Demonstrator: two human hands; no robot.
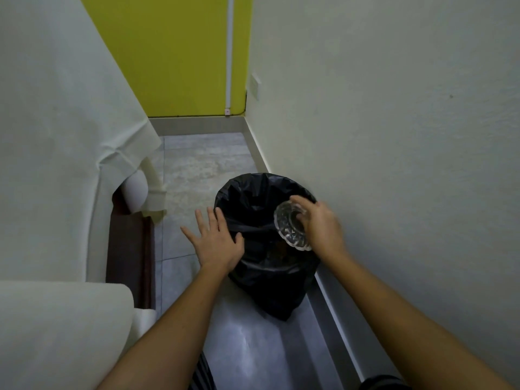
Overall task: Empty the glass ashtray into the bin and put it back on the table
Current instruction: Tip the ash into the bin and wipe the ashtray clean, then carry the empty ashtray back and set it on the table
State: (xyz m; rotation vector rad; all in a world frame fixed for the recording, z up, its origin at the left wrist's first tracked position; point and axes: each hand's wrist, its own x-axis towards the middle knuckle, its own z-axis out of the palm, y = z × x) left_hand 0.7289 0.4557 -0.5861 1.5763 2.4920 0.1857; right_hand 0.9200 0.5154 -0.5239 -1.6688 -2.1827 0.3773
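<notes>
A bin lined with a black bag (253, 198) stands on the floor against the right wall. My right hand (320, 226) holds the clear cut-glass ashtray (287, 226) tipped on its side over the bin's mouth, its hollow facing left. My left hand (216, 240) is flat with fingers spread, resting on the left rim of the bag. Some brownish bits lie deep inside the bag. The table is not in view.
A bed with white sheets (56, 136) and a dark wooden frame (129, 249) fills the left side. A narrow strip of grey tiled floor (197, 164) runs between bed and cream wall (394, 108). A yellow wall (174, 52) closes the far end.
</notes>
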